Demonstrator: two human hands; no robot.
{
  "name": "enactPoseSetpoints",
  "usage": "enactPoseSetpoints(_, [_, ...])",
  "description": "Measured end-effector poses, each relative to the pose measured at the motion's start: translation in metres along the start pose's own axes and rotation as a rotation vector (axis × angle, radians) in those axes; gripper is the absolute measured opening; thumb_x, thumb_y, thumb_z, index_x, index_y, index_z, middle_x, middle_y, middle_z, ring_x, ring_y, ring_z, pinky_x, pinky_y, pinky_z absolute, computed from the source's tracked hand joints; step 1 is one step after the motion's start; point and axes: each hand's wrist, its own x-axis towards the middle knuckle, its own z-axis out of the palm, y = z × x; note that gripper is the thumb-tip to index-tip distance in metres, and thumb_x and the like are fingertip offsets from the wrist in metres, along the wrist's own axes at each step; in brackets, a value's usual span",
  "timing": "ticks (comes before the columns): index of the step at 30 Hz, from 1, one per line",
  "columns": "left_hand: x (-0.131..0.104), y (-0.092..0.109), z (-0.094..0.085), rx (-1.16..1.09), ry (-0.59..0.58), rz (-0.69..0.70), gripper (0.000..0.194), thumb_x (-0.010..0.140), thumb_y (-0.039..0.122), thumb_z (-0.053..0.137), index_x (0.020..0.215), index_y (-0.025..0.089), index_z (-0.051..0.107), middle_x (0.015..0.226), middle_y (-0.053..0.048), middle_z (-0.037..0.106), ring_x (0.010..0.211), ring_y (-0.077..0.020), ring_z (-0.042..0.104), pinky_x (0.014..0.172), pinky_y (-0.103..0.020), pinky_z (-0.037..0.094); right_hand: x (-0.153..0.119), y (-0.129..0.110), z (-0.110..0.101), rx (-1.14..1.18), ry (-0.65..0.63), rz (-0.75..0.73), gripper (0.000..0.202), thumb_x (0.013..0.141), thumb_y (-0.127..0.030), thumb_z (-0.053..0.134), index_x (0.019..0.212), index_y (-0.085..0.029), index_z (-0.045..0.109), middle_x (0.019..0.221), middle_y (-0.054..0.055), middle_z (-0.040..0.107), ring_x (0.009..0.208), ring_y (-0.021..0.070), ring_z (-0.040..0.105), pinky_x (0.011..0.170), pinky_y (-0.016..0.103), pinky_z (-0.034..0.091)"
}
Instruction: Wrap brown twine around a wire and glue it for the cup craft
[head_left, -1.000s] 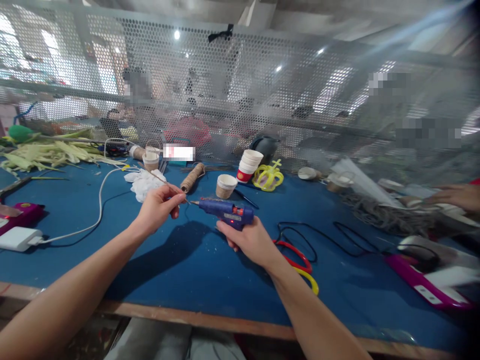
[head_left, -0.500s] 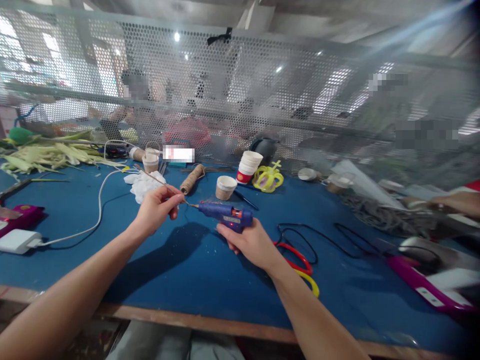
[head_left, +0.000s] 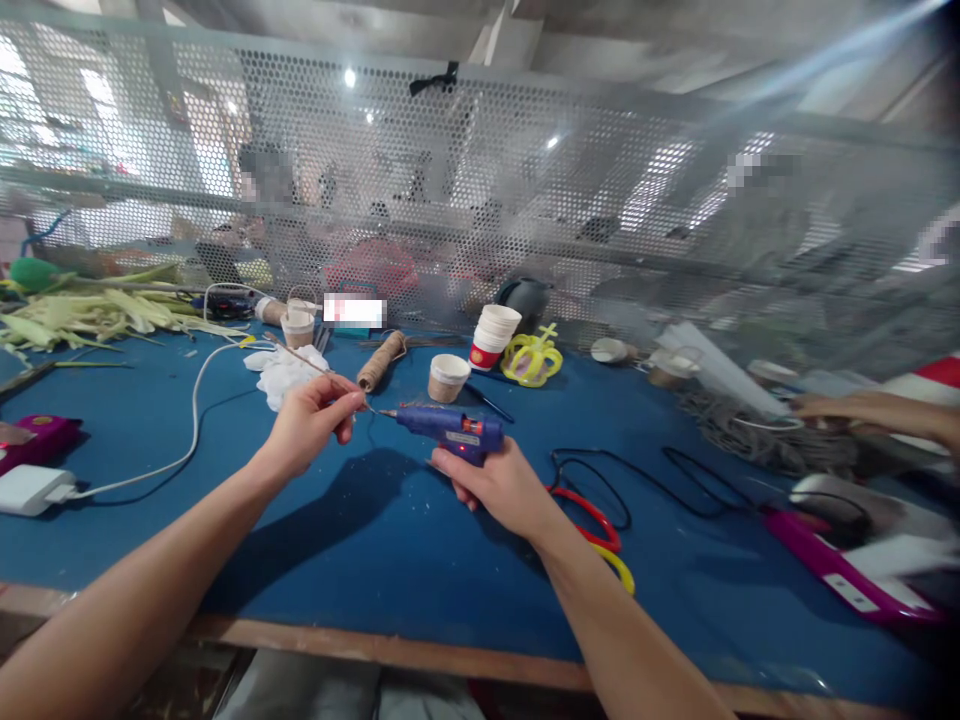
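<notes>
My right hand [head_left: 495, 482] is wrapped round the grip of a blue glue gun [head_left: 450, 425], whose nozzle points left. Between the thumb and fingers of my left hand [head_left: 319, 415] is a thin brown stem [head_left: 294, 352] that slants up to the left. Its near end is close to the nozzle; whether they touch is too small to tell. Just behind my hands lie a spool of twine [head_left: 381, 362] and a twine-wrapped cup [head_left: 448, 379]. Crumpled white material [head_left: 279, 376] sits beyond my left hand.
Stacked paper cups [head_left: 495, 335] and a yellow crown [head_left: 532, 358] stand at the back. Red and yellow handles [head_left: 592, 520] and black cable lie by my right forearm. Husks [head_left: 97, 310] are at left. Another person's hand [head_left: 847, 408] is above grey cord at right.
The view has shifted slightly. The other person's hand at the right has moved left over the grey cord. My two hands keep nearly the same pose around the stem and glue gun.
</notes>
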Motion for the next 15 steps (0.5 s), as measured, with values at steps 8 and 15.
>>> enactPoseSetpoints(8, [-0.001, 0.003, 0.001, -0.01, 0.004, -0.021, 0.019, 0.067, 0.03, 0.062, 0.068, 0.013, 0.054, 0.059, 0.002, 0.057, 0.035, -0.0034, 0.044, 0.037, -0.018, 0.036, 0.002, 0.002, -0.007, 0.228, 0.002, 0.035, 0.029, 0.069, -0.036, 0.062, 0.083, -0.012, 0.059, 0.054, -0.002, 0.053, 0.048, 0.0092, 0.048, 0.046, 0.021, 0.041])
enactPoseSetpoints(15, [0.0, -0.002, -0.001, -0.022, -0.018, -0.018, 0.017, 0.068, 0.028, 0.062, 0.069, 0.013, 0.054, 0.06, 0.002, 0.059, 0.035, -0.0029, 0.044, 0.036, -0.018, 0.035, 0.016, 0.016, -0.048, 0.224, 0.143, 0.116, 0.03, 0.066, -0.041, 0.063, 0.071, -0.012, 0.06, 0.067, 0.004, 0.058, 0.05, 0.0078, 0.045, 0.048, 0.022, 0.039])
